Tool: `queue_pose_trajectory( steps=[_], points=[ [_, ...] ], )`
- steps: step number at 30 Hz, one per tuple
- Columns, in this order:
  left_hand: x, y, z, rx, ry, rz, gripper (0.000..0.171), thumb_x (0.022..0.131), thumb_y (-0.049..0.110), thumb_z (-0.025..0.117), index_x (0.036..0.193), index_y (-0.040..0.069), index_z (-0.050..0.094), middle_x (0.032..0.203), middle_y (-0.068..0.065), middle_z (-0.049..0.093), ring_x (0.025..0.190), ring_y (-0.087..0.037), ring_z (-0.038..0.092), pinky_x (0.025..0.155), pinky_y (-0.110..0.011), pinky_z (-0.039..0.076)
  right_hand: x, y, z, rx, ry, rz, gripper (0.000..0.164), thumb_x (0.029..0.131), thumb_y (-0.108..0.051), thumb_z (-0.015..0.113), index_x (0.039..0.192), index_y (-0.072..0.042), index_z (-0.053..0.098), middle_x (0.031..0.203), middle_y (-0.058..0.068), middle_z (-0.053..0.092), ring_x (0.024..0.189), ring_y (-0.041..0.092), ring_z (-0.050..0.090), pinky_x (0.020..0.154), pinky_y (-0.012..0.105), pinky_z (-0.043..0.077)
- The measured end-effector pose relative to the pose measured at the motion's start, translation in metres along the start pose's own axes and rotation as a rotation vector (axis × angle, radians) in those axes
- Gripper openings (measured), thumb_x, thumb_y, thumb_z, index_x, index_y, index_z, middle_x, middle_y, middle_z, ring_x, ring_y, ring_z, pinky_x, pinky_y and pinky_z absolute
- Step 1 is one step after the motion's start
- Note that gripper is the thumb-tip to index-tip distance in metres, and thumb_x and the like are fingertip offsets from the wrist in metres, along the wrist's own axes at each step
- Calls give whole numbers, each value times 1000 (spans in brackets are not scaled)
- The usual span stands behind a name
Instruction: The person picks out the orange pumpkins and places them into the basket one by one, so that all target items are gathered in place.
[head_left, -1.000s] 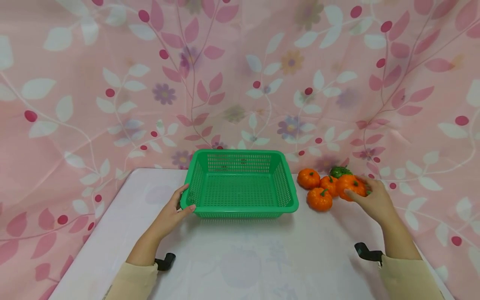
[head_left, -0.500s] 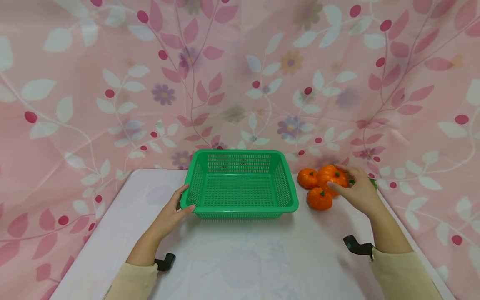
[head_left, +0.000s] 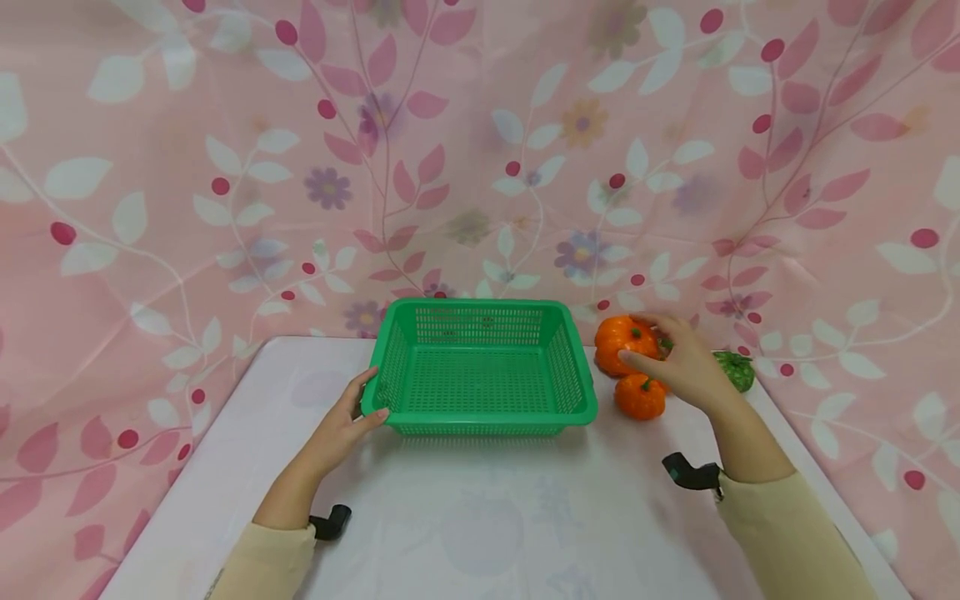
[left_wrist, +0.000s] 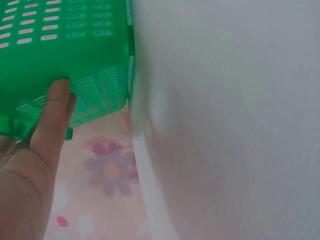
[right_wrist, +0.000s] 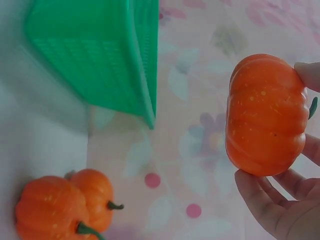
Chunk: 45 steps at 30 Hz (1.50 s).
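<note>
A green slotted plastic basket (head_left: 480,379) stands at the middle of the table. My left hand (head_left: 341,429) grips its front left corner, the thumb over the rim and the fingers along the outer wall (left_wrist: 95,95). My right hand (head_left: 686,367) holds an orange toy pumpkin (right_wrist: 267,115) between thumb and fingertips, raised off the table to the right of the basket. Under it, a smaller orange pumpkin (head_left: 640,397) sits on the cloth. The right wrist view has two pumpkins on the table, a nearer one (right_wrist: 50,207) and another pumpkin (right_wrist: 95,197) behind it.
A green bumpy vegetable (head_left: 735,371) lies at the table's right edge, behind my right hand. Something green also peeks out by the right fingers. A pink floral curtain (head_left: 480,167) hangs behind the white table (head_left: 480,517).
My right hand has carried the orange pumpkin leftward and slightly up, toward the basket. The green vegetable at the right edge has come into sight. My left hand and the basket have stayed put.
</note>
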<state>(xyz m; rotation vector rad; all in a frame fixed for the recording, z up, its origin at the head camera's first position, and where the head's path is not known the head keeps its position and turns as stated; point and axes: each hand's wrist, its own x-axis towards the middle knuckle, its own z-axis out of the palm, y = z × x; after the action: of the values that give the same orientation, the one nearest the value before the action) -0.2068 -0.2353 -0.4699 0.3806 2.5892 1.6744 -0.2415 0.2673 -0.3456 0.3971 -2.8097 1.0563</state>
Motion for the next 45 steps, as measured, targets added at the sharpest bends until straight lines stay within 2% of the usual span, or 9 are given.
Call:
queue_pose_trajectory(
  steps=[5, 13, 22, 28, 33, 39, 45],
  points=[
    [-1, 1, -1, -9, -8, 3, 75, 101, 21, 58, 161, 13, 13, 156, -29, 29, 137, -48, 39, 106, -61, 36, 10, -17, 5, 30, -49, -34, 68, 91, -44, 72, 147, -13, 48, 143, 19, 41, 119, 43, 47, 96, 63, 45],
    [0, 1, 1, 10, 9, -13, 76, 101, 21, 61, 161, 15, 16, 158, -26, 27, 137, -50, 38, 108, -67, 30, 32, -33, 22, 59, -137, -98, 69, 89, -46, 74, 146, -17, 50, 140, 13, 43, 123, 41, 49, 95, 57, 49],
    [-1, 2, 2, 25, 16, -14, 77, 100, 24, 63, 160, 15, 16, 157, -26, 29, 135, -50, 41, 107, -66, 34, 54, -53, 39, 51, -219, -142, 70, 87, -50, 75, 145, -18, 52, 143, 7, 45, 123, 33, 49, 96, 51, 50],
    [-2, 2, 4, 30, 13, -25, 77, 101, 24, 62, 161, 16, 15, 158, -26, 28, 135, -49, 42, 106, -65, 36, 70, -65, 48, 42, -267, -157, 70, 86, -53, 75, 143, -20, 53, 141, 3, 46, 122, 28, 48, 100, 50, 46],
    [-4, 3, 3, 43, 16, -20, 76, 101, 23, 61, 161, 14, 15, 156, -27, 30, 134, -49, 43, 105, -64, 37, 83, -77, 59, 17, -310, -179, 67, 86, -50, 76, 141, -18, 56, 139, 5, 49, 120, 27, 49, 100, 49, 47],
    [-4, 0, 3, 39, 25, -19, 77, 101, 25, 62, 161, 15, 15, 157, -26, 30, 135, -48, 42, 106, -64, 37, 103, -91, 79, -13, -369, -269, 60, 87, -40, 78, 136, -10, 60, 133, 9, 57, 118, 27, 52, 94, 43, 51],
    [-3, -2, 5, 39, 28, -49, 77, 100, 27, 63, 161, 21, 17, 157, -23, 31, 135, -45, 44, 105, -62, 38, 115, -100, 97, -55, -447, -254, 58, 87, -38, 78, 135, -10, 61, 136, 12, 54, 118, 28, 52, 92, 42, 52]
  ],
)
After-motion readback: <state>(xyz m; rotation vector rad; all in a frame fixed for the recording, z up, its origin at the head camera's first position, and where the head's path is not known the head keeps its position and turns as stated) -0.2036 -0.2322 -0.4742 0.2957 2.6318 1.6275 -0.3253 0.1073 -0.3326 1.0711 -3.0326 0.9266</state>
